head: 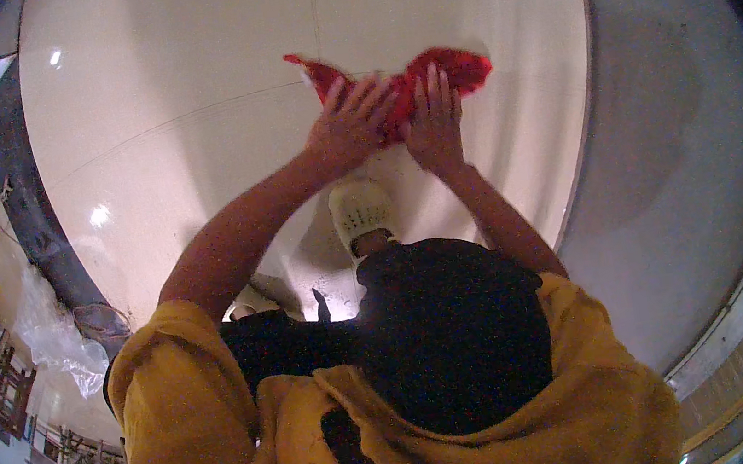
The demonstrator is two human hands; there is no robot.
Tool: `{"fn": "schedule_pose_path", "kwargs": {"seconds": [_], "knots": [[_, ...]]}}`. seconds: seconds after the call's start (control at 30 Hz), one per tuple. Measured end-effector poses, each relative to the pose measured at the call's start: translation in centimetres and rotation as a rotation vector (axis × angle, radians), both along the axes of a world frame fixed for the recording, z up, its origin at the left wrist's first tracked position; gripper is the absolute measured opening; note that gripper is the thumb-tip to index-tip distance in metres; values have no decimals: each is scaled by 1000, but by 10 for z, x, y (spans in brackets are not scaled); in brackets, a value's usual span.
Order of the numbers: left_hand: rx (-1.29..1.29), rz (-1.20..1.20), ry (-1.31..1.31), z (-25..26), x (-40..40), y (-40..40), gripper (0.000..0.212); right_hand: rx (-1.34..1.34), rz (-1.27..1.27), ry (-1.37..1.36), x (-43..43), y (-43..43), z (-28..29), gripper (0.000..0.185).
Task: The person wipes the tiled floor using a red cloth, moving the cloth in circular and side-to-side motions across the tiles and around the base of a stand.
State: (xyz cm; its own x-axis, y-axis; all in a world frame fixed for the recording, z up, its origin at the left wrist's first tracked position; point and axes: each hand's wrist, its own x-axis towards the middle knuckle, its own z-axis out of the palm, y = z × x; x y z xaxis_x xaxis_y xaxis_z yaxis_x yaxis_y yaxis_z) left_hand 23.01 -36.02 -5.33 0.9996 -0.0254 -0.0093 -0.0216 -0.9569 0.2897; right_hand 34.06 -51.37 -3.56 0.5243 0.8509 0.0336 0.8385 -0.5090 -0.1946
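Observation:
A crumpled red cloth [401, 106] lies against the glossy cream floor [218, 56] in front of me. Both of my hands rest on top of it, side by side. My left hand [354, 116] presses with spread fingers on the cloth's left part, whose thin corner sticks out beyond the fingertips. Flat on the right part is my right hand [435, 116], its fingers straight and close together; a bunched end of the cloth shows past them. The palms' undersides are hidden. Just below the hands is a light perforated clog [361, 207] on my foot.
To the left, a dark strip [37, 196] borders the floor, with clear plastic sheeting [64, 332] and a thin cord or wire near it. A grey surface [660, 92] lies along the right side. Metal frames or racks [8, 388] stand at the lower left.

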Motion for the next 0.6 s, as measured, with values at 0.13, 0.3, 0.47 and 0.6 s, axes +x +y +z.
{"fn": "schedule_pose_path", "kwargs": {"seconds": [0.13, 0.3, 0.47, 0.6], "knots": [[47, 150, -11, 11, 39, 45, 64, 32, 67, -132, 67, 57, -14, 74], [17, 228, -113, -3, 69, 81, 68, 56, 20, -108, 150, 105, -39, 73], [8, 167, -120, -11, 46, 97, 53, 67, -252, 16, 107, 135, -45, 72], [-226, 255, -119, -32, 12, 158, 35, 156, -48, 229, 9, 144, 0, 66]]}}
